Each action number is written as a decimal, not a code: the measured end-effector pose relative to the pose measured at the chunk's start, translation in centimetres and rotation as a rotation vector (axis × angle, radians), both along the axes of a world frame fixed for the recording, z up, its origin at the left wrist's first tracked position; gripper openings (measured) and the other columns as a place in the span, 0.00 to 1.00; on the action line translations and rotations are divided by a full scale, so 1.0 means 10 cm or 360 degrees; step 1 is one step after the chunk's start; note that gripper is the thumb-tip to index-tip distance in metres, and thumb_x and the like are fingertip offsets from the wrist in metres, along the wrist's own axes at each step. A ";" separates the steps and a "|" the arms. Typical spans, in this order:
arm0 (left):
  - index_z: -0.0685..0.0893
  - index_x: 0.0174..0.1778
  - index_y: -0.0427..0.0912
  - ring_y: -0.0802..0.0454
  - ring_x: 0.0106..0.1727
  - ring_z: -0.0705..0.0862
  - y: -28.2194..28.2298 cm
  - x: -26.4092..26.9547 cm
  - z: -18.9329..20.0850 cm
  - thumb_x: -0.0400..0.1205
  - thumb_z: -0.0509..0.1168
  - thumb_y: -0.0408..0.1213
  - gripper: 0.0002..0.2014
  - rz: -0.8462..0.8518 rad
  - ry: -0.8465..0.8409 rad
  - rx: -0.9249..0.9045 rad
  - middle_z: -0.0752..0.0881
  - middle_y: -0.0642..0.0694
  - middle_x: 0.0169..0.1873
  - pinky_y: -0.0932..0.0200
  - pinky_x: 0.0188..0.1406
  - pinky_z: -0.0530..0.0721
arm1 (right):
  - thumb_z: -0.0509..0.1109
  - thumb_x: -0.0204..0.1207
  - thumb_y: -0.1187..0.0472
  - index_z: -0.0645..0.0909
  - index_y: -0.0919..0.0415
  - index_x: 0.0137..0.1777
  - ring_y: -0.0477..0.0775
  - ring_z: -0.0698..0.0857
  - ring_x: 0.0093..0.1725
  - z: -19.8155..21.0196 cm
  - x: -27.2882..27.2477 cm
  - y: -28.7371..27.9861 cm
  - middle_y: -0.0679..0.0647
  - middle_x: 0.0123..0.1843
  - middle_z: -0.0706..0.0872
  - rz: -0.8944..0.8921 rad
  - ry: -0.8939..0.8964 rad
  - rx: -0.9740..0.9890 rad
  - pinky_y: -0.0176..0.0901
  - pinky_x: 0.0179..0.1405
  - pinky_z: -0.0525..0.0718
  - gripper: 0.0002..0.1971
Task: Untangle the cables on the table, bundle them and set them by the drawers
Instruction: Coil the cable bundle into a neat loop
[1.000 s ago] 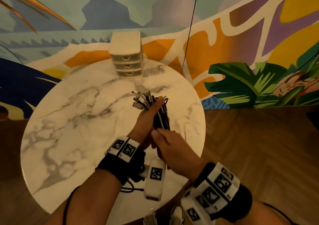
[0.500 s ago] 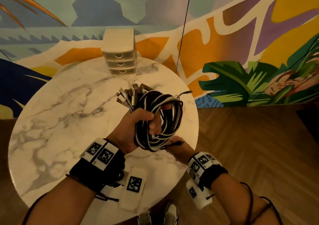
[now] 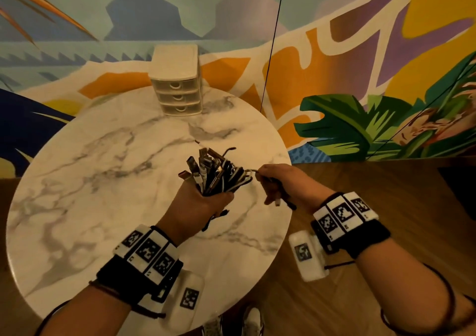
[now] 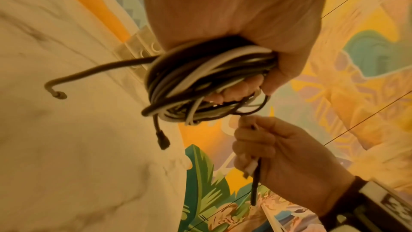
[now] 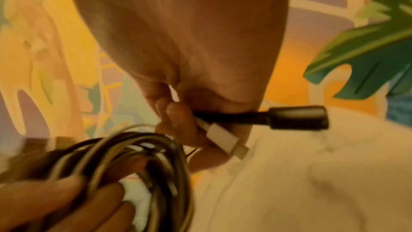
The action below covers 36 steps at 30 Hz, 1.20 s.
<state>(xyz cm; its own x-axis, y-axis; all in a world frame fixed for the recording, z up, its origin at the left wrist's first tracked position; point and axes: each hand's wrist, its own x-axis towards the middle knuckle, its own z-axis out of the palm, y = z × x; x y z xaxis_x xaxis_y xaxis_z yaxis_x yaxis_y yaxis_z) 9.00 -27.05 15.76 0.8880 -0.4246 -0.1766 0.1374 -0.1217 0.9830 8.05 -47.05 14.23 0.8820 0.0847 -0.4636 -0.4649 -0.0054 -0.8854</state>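
Observation:
My left hand (image 3: 203, 201) grips a coiled bundle of black and white cables (image 3: 221, 173) above the right part of the round marble table (image 3: 103, 181); several plug ends stick up out of the fist. The coil (image 4: 200, 84) hangs under the left palm, with loose black ends dangling. My right hand (image 3: 280, 183) is just right of the bundle and pinches two cable ends that run from the coil: a white plug (image 5: 225, 140) and a black plug (image 5: 296, 117). The small white drawer unit (image 3: 177, 80) stands at the table's far edge.
A painted mural wall rises behind the table. Wooden floor (image 3: 386, 232) lies to the right and below. A thin black line (image 3: 270, 47) runs up the wall beside the drawers. Shoes (image 3: 249, 320) show under the table's near edge.
The left hand has turned the coil, which now appears edge-on with the plugs pointing up. The right hand has swung from below the coil up to its right side, holding the two ends.

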 end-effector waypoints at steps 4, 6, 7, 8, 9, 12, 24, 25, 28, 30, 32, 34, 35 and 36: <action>0.86 0.45 0.47 0.52 0.35 0.83 -0.13 0.02 -0.01 0.77 0.65 0.21 0.15 0.0257 -0.0067 -0.0057 0.86 0.45 0.31 0.70 0.33 0.83 | 0.50 0.84 0.63 0.74 0.63 0.40 0.53 0.69 0.23 0.02 -0.07 0.32 0.54 0.25 0.72 -0.0310 -0.0086 0.0214 0.44 0.32 0.80 0.14; 0.83 0.34 0.44 0.48 0.29 0.77 -0.18 0.01 0.00 0.78 0.65 0.21 0.13 0.0331 -0.0078 -0.0085 0.79 0.39 0.25 0.63 0.29 0.82 | 0.50 0.84 0.64 0.73 0.64 0.38 0.53 0.72 0.24 0.01 -0.07 0.42 0.55 0.26 0.76 -0.0413 -0.0201 0.0149 0.46 0.35 0.82 0.15; 0.80 0.30 0.41 0.47 0.26 0.75 -0.21 0.00 0.02 0.78 0.65 0.21 0.13 0.0359 -0.0080 -0.0095 0.77 0.41 0.20 0.59 0.29 0.80 | 0.50 0.84 0.65 0.74 0.66 0.39 0.52 0.77 0.26 0.00 -0.07 0.44 0.55 0.28 0.78 -0.0448 -0.0247 0.0134 0.46 0.36 0.84 0.15; 0.78 0.28 0.40 0.47 0.23 0.74 -0.21 0.01 0.02 0.78 0.65 0.21 0.14 0.0383 -0.0062 -0.0107 0.76 0.42 0.18 0.57 0.28 0.80 | 0.51 0.84 0.64 0.76 0.69 0.42 0.50 0.81 0.29 0.01 -0.07 0.45 0.57 0.32 0.81 -0.0476 -0.0277 0.0143 0.45 0.37 0.85 0.15; 0.78 0.28 0.40 0.46 0.23 0.74 -0.21 0.02 0.02 0.78 0.65 0.22 0.14 0.0400 -0.0034 -0.0122 0.76 0.43 0.17 0.56 0.29 0.80 | 0.53 0.85 0.63 0.78 0.72 0.45 0.50 0.84 0.33 0.01 -0.07 0.44 0.60 0.36 0.83 -0.0483 -0.0309 0.0151 0.44 0.39 0.86 0.15; 0.82 0.39 0.36 0.41 0.33 0.80 -0.18 0.09 0.02 0.79 0.64 0.24 0.05 0.0369 0.0127 -0.0227 0.82 0.32 0.32 0.50 0.37 0.84 | 0.59 0.84 0.58 0.83 0.67 0.46 0.58 0.84 0.41 -0.01 -0.12 0.46 0.63 0.41 0.85 -0.0367 -0.0581 -0.0217 0.48 0.45 0.86 0.15; 0.86 0.52 0.39 0.51 0.31 0.79 -0.04 0.12 0.06 0.76 0.65 0.37 0.11 -0.0032 0.0762 -0.0381 0.83 0.44 0.34 0.58 0.33 0.81 | 0.69 0.73 0.60 0.82 0.65 0.30 0.49 0.69 0.38 -0.19 -0.08 0.55 0.52 0.32 0.75 -0.0540 -0.1600 -0.1192 0.35 0.39 0.66 0.12; 0.86 0.49 0.38 0.51 0.29 0.80 -0.02 0.14 0.06 0.76 0.65 0.36 0.09 -0.0053 0.0768 -0.0355 0.83 0.44 0.32 0.59 0.32 0.81 | 0.70 0.72 0.59 0.80 0.63 0.30 0.50 0.70 0.38 -0.19 -0.07 0.54 0.52 0.32 0.75 -0.0515 -0.1611 -0.1201 0.39 0.38 0.67 0.11; 0.85 0.45 0.37 0.50 0.27 0.82 0.05 0.18 0.03 0.78 0.62 0.33 0.07 -0.0019 0.0773 -0.0316 0.84 0.43 0.29 0.60 0.31 0.82 | 0.73 0.68 0.54 0.68 0.52 0.35 0.51 0.70 0.37 -0.12 -0.06 0.60 0.44 0.34 0.70 -0.0509 -0.1316 -0.1058 0.40 0.36 0.69 0.14; 0.86 0.44 0.36 0.49 0.30 0.83 0.10 0.21 0.00 0.78 0.62 0.33 0.08 0.0007 0.0776 -0.0331 0.85 0.41 0.34 0.58 0.34 0.83 | 0.76 0.64 0.51 0.65 0.50 0.34 0.49 0.69 0.35 -0.08 -0.03 0.65 0.45 0.34 0.70 -0.0508 -0.1053 -0.0950 0.39 0.35 0.69 0.18; 0.83 0.36 0.36 0.52 0.26 0.78 0.16 0.23 -0.02 0.75 0.63 0.33 0.06 -0.0020 0.0759 -0.0356 0.81 0.42 0.31 0.61 0.29 0.80 | 0.78 0.63 0.48 0.67 0.52 0.34 0.46 0.68 0.32 -0.09 -0.02 0.66 0.46 0.33 0.70 -0.0491 -0.0882 -0.0838 0.35 0.32 0.68 0.20; 0.83 0.34 0.38 0.54 0.23 0.75 0.24 0.25 -0.03 0.72 0.65 0.34 0.04 -0.0072 0.0798 -0.0454 0.77 0.45 0.28 0.63 0.26 0.76 | 0.78 0.65 0.48 0.69 0.55 0.36 0.44 0.68 0.31 -0.13 -0.06 0.62 0.47 0.33 0.72 -0.0498 -0.0789 -0.0663 0.31 0.30 0.68 0.19; 0.83 0.36 0.38 0.55 0.23 0.74 0.28 0.26 -0.03 0.72 0.63 0.34 0.04 -0.0092 0.0830 -0.0542 0.76 0.46 0.27 0.64 0.25 0.75 | 0.78 0.67 0.50 0.71 0.56 0.37 0.43 0.70 0.31 -0.17 -0.09 0.59 0.48 0.33 0.73 -0.0526 -0.0736 -0.0580 0.31 0.30 0.70 0.18; 0.82 0.40 0.36 0.55 0.23 0.73 0.33 0.28 -0.04 0.72 0.63 0.34 0.06 -0.0100 0.0868 -0.0639 0.76 0.47 0.27 0.64 0.25 0.74 | 0.77 0.69 0.50 0.73 0.57 0.37 0.43 0.72 0.32 -0.22 -0.12 0.57 0.49 0.33 0.76 -0.0550 -0.0667 -0.0500 0.31 0.32 0.72 0.16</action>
<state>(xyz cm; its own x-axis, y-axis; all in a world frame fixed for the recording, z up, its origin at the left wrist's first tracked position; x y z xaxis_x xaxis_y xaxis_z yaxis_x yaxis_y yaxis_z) 11.79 -23.78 15.32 0.6882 -0.5985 -0.4102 0.6309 0.2145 0.7456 6.88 -41.33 12.03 0.9464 -0.3218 -0.0286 -0.0997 -0.2068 -0.9733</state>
